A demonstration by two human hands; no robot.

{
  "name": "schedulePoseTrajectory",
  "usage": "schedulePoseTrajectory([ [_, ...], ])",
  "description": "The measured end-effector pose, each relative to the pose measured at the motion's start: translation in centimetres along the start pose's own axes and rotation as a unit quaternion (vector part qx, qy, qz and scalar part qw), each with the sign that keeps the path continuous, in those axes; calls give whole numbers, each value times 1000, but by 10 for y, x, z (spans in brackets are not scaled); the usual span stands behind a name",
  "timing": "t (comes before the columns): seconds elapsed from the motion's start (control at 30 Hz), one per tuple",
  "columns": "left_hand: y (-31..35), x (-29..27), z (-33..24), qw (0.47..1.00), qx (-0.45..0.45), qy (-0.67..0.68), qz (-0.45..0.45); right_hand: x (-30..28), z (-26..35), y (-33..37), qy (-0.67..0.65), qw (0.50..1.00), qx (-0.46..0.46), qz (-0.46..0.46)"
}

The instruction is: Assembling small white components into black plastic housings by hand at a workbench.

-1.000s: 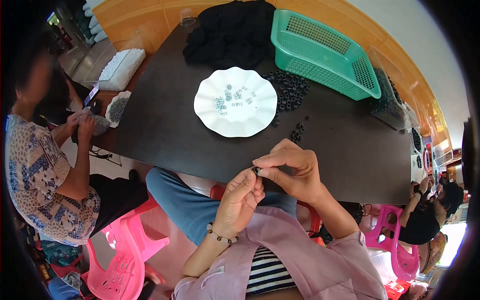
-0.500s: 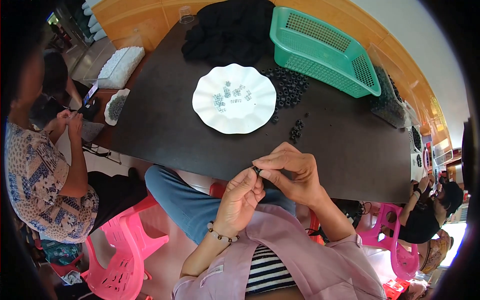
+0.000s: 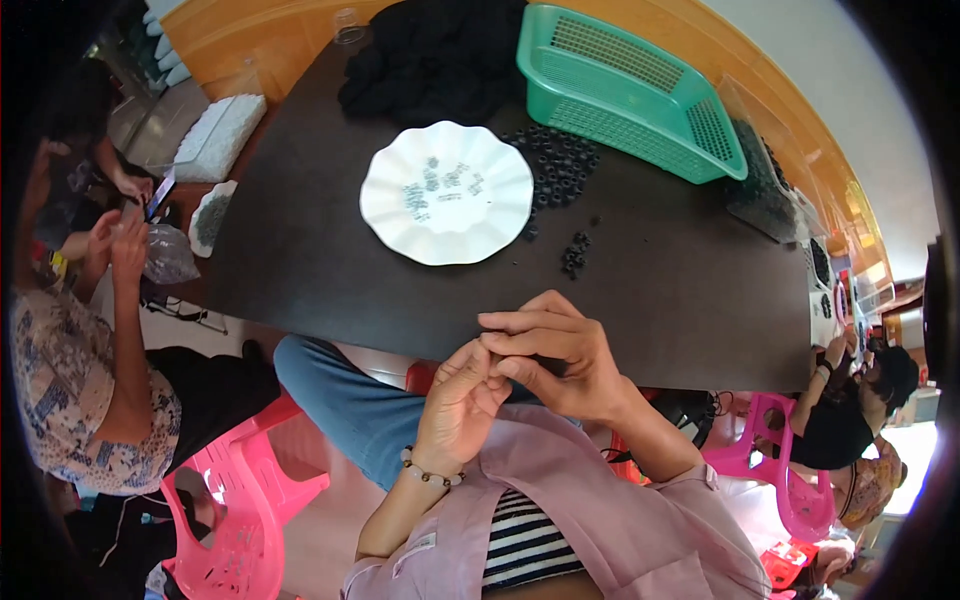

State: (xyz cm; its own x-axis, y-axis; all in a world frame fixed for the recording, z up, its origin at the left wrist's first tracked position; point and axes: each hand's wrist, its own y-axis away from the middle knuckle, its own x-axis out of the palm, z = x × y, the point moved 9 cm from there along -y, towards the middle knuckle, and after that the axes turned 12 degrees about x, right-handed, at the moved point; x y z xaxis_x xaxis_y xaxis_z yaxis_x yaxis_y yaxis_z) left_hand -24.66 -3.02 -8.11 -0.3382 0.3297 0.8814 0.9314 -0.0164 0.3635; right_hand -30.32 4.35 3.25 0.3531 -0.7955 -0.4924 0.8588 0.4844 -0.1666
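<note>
My left hand [image 3: 460,405] and my right hand [image 3: 560,360] meet fingertip to fingertip just in front of the table's near edge. Both are closed in a pinch on a small black piece, now mostly hidden by the fingers. Beyond them stands a white plate with a wavy rim [image 3: 445,248], holding several little clear pieces [image 3: 416,200]. Many black ring-shaped pieces [image 3: 565,168] lie to the plate's right. A smaller cluster of black pieces [image 3: 575,255] sits nearer to my right hand.
A green plastic basket [image 3: 640,130] and black cloth [image 3: 430,65] occupy the far side of the dark table [image 3: 330,270]. Behind the basket's right end is a clear bin of dark pieces [image 3: 765,190]. At left, a person in a patterned shirt [image 3: 70,390] sits by a pink chair [image 3: 240,500].
The view has shifted, so the table things appear slightly further left. The fingers of my right hand have moved over the black piece, which showed between the fingertips before.
</note>
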Motion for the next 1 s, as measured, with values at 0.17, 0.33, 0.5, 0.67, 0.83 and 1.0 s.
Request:
schedulePoseTrajectory([
  [0.17, 2, 7, 1, 999, -2, 9, 51, -9, -13, 1, -124, 990, 56, 31],
  [0.33, 1, 7, 6, 998, -20, 7, 51, -61, -55, 2, 8, 983, 171, -69],
  [0.5, 2, 9, 12, 999, -29, -1, 40, -127, -92, -13, 194, 952, 192, -136],
  [0.67, 0, 13, 15, 999, -35, -13, 36, -141, -107, -34, 220, 957, 125, -142],
  [0.83, -1, 12, 15, 999, -34, -2, 37, -130, -124, -47, 243, 956, 129, -102],
  [1.0, -2, 11, 16, 999, -39, -1, 33, -134, -136, -44, 98, 971, 193, -105],
])
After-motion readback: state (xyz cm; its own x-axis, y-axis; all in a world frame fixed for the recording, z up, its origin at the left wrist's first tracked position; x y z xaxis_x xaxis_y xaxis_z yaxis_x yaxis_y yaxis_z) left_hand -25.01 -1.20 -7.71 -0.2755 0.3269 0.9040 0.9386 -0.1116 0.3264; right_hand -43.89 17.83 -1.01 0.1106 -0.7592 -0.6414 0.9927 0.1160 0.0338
